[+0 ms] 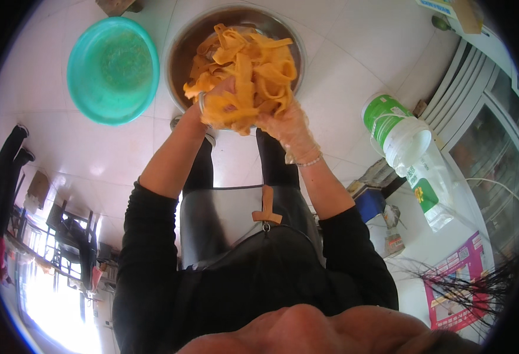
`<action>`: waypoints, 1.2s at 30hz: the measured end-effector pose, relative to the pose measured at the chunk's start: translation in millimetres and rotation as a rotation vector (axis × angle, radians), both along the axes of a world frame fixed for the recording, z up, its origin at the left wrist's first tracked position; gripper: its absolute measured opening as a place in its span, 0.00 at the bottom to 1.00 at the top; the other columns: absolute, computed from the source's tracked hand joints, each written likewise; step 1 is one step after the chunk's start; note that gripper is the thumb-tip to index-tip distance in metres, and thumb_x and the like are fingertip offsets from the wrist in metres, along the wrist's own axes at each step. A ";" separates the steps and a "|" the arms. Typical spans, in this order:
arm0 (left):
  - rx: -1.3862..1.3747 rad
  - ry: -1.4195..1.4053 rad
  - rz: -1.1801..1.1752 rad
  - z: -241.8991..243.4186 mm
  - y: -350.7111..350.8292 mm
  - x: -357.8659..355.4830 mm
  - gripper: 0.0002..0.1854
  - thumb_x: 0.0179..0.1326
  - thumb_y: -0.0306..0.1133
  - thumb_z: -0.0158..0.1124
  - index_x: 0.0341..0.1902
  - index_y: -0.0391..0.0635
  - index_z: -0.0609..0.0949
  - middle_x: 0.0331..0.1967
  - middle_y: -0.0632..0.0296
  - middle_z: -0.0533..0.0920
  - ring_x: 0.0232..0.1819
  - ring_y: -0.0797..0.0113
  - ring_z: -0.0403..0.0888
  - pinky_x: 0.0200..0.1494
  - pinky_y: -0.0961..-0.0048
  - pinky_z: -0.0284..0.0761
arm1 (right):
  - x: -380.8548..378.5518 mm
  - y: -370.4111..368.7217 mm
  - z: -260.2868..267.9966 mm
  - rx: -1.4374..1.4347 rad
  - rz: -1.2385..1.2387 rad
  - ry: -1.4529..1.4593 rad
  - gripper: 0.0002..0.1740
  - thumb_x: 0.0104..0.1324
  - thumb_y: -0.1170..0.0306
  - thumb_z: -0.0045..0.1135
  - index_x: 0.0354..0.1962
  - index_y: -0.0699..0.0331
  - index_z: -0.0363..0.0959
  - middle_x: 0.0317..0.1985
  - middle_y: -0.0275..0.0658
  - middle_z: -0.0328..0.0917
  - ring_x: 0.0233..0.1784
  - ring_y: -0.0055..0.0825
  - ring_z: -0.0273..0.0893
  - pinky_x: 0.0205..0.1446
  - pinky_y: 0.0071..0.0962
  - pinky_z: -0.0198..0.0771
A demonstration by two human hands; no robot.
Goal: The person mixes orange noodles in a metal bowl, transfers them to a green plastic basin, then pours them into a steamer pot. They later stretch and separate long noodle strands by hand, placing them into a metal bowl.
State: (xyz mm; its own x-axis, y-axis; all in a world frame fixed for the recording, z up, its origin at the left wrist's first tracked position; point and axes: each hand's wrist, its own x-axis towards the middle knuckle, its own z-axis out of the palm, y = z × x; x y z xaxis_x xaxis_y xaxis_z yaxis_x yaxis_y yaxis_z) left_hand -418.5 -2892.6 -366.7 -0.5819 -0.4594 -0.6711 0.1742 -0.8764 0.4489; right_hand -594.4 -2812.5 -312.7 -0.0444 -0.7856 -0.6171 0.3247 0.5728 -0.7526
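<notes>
A wide steel basin [179, 57] stands on the tiled floor before me, with a heap of orange-yellow strips [235, 48] in and over it. My left hand [221, 95], with a bangle at the wrist, reaches into the near side of the heap, and strips cover most of its fingers. At the right of the heap my right hand [291, 130], in a thin clear plastic glove with a beaded bracelet below it, holds the strips. Several strips are raised between both hands at the basin's near rim. The strips look soft and ribbon-like; their material cannot be told.
A turquoise plastic basin [82, 95] is on the floor left of the steel one. To the right lie a white and green plastic bucket [385, 115] and a clear plastic bag [436, 194], near a glass-fronted cabinet [480, 132]. Another person's dark-clad legs [5, 168] show at the far left.
</notes>
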 end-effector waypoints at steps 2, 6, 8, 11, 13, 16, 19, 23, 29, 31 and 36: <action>-0.143 -0.188 -0.159 -7.2 5.4 0.2 0.34 0.58 0.43 0.68 0.64 0.36 0.71 0.56 0.50 0.80 0.55 0.57 0.79 0.53 0.64 0.78 | -22.9 -0.3 2.3 0.241 0.007 -0.100 0.26 0.64 0.81 0.57 0.59 0.72 0.66 0.54 0.41 0.75 0.54 0.29 0.77 0.58 0.26 0.72; -0.312 -0.953 -0.226 -90.0 32.4 42.3 0.35 0.56 0.43 0.68 0.64 0.34 0.72 0.55 0.46 0.79 0.57 0.52 0.78 0.56 0.62 0.75 | -29.3 18.2 -25.9 0.353 -0.060 -0.229 0.17 0.63 0.81 0.56 0.51 0.74 0.71 0.44 0.41 0.79 0.42 0.25 0.78 0.45 0.24 0.75; -0.351 -1.355 -0.144 -133.8 72.0 79.1 0.36 0.58 0.47 0.66 0.65 0.35 0.71 0.59 0.42 0.76 0.62 0.47 0.73 0.63 0.57 0.70 | -40.9 29.0 -37.6 0.206 0.079 -0.110 0.16 0.63 0.82 0.54 0.50 0.73 0.72 0.44 0.40 0.79 0.40 0.24 0.78 0.42 0.23 0.75; -0.089 -1.619 0.014 -154.7 115.4 113.1 0.36 0.60 0.48 0.64 0.65 0.34 0.70 0.62 0.42 0.73 0.65 0.45 0.69 0.65 0.57 0.68 | -46.6 48.6 -48.8 -0.037 0.214 0.031 0.19 0.63 0.83 0.53 0.53 0.73 0.71 0.47 0.41 0.79 0.47 0.27 0.78 0.49 0.25 0.74; 0.140 -1.537 0.074 -187.0 155.5 136.7 0.34 0.61 0.48 0.63 0.64 0.35 0.70 0.59 0.43 0.74 0.62 0.46 0.71 0.62 0.57 0.72 | -40.0 61.3 -64.7 0.162 -0.011 -0.191 0.22 0.62 0.84 0.53 0.55 0.72 0.69 0.50 0.41 0.78 0.50 0.28 0.78 0.53 0.27 0.74; 0.286 -0.848 -0.055 -221.1 203.2 165.8 0.29 0.63 0.45 0.61 0.62 0.38 0.72 0.50 0.47 0.78 0.54 0.50 0.78 0.53 0.56 0.78 | -30.7 49.0 -68.5 0.365 -0.019 -0.326 0.27 0.60 0.86 0.54 0.58 0.71 0.67 0.53 0.42 0.77 0.54 0.31 0.78 0.58 0.30 0.73; 0.284 -0.692 -0.435 -237.4 220.3 167.4 0.21 0.65 0.41 0.59 0.54 0.38 0.75 0.40 0.49 0.82 0.39 0.55 0.82 0.39 0.61 0.83 | -19.8 35.2 -44.1 0.368 0.014 -0.424 0.27 0.60 0.84 0.57 0.58 0.67 0.68 0.55 0.41 0.76 0.56 0.31 0.77 0.60 0.32 0.73; 0.502 -0.661 -0.210 -139.0 139.4 88.9 0.25 0.71 0.47 0.51 0.58 0.36 0.73 0.44 0.49 0.83 0.39 0.57 0.85 0.41 0.59 0.84 | 5.5 45.8 -48.2 0.044 0.275 0.099 0.20 0.59 0.81 0.57 0.50 0.63 0.73 0.48 0.40 0.78 0.51 0.38 0.78 0.49 0.31 0.76; 0.675 0.418 0.526 -13.7 120.7 23.0 0.31 0.71 0.57 0.48 0.66 0.46 0.70 0.56 0.49 0.79 0.51 0.51 0.82 0.51 0.55 0.82 | 60.7 59.4 29.4 -0.384 0.938 0.725 0.17 0.55 0.75 0.59 0.44 0.60 0.76 0.42 0.42 0.73 0.47 0.44 0.74 0.45 0.38 0.74; 0.632 0.482 0.543 -12.0 134.5 28.3 0.30 0.72 0.55 0.49 0.66 0.45 0.70 0.55 0.47 0.78 0.50 0.51 0.82 0.48 0.56 0.82 | 67.8 78.4 28.7 -0.459 0.901 0.701 0.19 0.55 0.73 0.58 0.46 0.62 0.76 0.43 0.43 0.73 0.49 0.40 0.73 0.51 0.37 0.73; 0.513 0.226 0.560 26.8 138.5 32.0 0.29 0.70 0.49 0.55 0.66 0.44 0.68 0.47 0.46 0.78 0.33 0.61 0.78 0.32 0.73 0.76 | 20.2 70.0 25.1 -0.121 0.471 0.317 0.08 0.67 0.68 0.56 0.40 0.61 0.78 0.25 0.33 0.76 0.31 0.24 0.74 0.39 0.22 0.70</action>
